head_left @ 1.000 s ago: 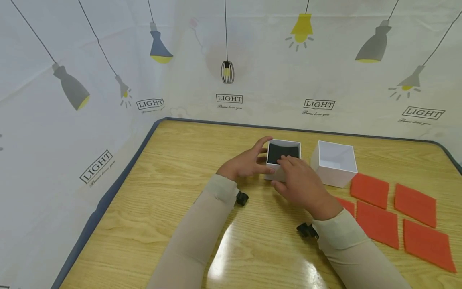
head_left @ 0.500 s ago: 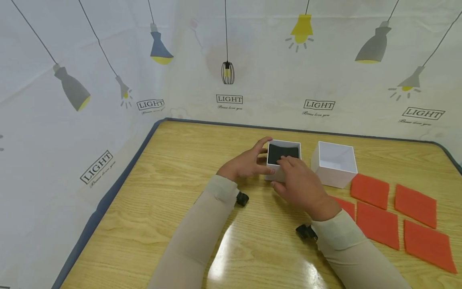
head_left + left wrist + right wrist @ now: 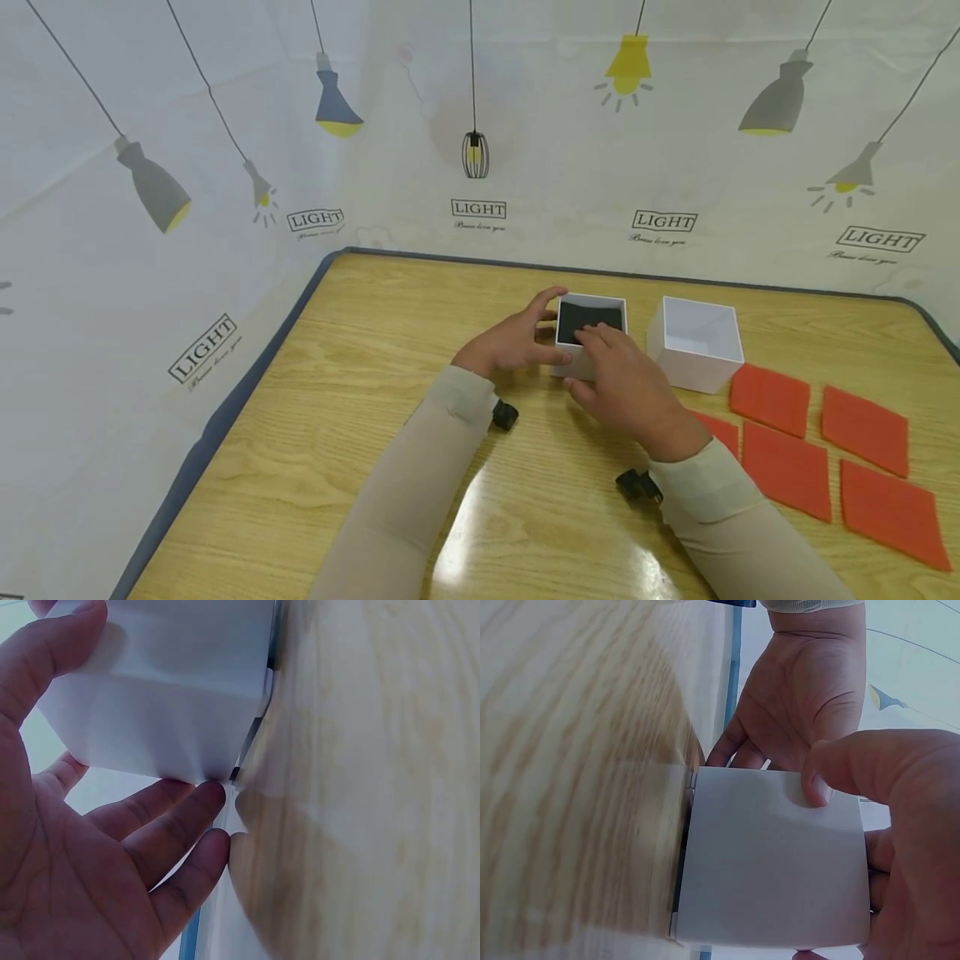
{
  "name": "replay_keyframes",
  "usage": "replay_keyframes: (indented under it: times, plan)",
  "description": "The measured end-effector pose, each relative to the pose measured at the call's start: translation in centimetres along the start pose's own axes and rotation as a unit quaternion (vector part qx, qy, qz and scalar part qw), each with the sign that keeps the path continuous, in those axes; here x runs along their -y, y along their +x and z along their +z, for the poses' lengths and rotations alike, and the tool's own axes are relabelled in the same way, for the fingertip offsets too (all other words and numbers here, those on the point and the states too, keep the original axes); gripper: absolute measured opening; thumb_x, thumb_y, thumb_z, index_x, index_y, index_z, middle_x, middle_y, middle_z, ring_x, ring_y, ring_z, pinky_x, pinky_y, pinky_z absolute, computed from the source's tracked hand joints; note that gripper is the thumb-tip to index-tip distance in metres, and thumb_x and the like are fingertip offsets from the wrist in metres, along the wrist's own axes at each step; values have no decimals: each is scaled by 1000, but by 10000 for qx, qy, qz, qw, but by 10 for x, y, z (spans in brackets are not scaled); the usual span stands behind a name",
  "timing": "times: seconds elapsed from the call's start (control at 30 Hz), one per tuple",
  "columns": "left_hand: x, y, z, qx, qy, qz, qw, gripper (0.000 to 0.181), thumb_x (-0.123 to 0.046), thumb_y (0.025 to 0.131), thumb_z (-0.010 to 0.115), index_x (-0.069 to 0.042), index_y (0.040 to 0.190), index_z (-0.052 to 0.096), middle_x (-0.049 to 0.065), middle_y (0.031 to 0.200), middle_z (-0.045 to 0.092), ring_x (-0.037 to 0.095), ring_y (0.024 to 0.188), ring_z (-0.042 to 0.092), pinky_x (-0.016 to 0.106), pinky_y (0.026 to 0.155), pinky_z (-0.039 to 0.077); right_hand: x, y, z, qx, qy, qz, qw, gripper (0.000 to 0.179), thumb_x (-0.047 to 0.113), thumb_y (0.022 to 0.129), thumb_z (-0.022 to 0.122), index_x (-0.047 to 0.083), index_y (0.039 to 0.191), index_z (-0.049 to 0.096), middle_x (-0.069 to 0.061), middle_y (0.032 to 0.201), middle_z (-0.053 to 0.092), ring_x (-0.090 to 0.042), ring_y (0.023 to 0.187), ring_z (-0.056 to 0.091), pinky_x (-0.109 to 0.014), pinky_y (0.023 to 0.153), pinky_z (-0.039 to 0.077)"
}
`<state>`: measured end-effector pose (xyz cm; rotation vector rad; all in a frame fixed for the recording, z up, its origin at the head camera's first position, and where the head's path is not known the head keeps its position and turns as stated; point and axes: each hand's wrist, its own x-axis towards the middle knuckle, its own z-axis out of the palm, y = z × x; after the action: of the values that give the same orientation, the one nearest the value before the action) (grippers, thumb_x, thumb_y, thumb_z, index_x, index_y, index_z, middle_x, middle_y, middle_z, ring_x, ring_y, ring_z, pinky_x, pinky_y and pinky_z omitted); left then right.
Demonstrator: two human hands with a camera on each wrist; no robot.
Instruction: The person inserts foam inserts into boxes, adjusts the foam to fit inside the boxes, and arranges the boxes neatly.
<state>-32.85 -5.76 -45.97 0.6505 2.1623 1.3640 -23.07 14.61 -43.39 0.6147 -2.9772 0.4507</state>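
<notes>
A person's left hand [image 3: 510, 342] is holding a white box [image 3: 772, 855] on the table [image 3: 337, 375], its thumb pressing the near side while the fingers are curving around the left. A dark piece [image 3: 581, 315] is lying inside that box. The right hand [image 3: 633, 379] is resting over the near rim; whether its grip is pinching anything, I cannot tell. A second white box [image 3: 693, 371] is standing just rightward, with red squares [image 3: 786, 471] lying nearer the person.

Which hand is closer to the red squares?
Right. The right hand is just left of the red squares; the left hand is farther, gripping the smaller white box's left side.
</notes>
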Motion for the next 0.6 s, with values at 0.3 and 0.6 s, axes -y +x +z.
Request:
replay_keyframes:
  times: [0.3, 0.6]
  plan:
    - [0, -1, -1, -102, -15, -60, 9999, 105, -30, 91, 85, -48, 165, 13, 9, 170, 33, 24, 152, 43, 46, 119, 40, -4, 0, 2, -6, 225, -48, 9997, 68, 31, 97, 77, -3, 151, 51, -24, 156, 51, -44, 152, 38, -60, 119, 36]
    - [1, -2, -4, -142, 81, -81, 9998, 106, -31, 91, 85, -46, 166, 12, 9, 170, 32, 25, 153, 42, 49, 119, 40, -7, 1, 3, -2, 416, -242, 9988, 71, 31, 97, 76, -2, 154, 48, -22, 159, 47, -44, 155, 32, -61, 120, 35]
